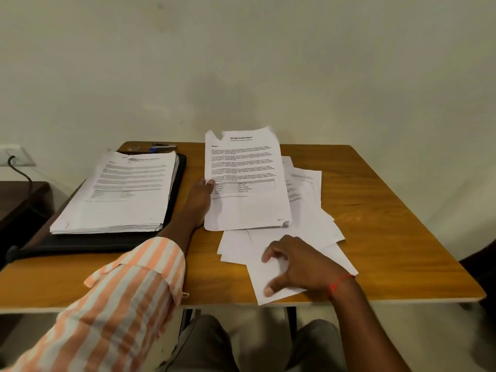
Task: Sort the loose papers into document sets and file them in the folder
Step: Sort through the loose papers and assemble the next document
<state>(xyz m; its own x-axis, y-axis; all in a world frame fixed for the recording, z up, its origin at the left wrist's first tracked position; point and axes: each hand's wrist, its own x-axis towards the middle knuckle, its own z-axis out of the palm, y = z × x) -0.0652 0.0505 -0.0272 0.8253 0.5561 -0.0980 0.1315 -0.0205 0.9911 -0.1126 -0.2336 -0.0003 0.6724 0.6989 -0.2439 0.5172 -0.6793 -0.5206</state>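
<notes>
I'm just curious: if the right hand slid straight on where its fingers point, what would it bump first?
Probably the left arm's orange-and-white striped sleeve. The right hand points left across the loose white papers, though depth is unclear.

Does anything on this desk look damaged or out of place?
The printed sheet pinched by the left hand has a ragged, torn top edge. A blank sheet under the right hand pokes past the front edge of the table.
</notes>
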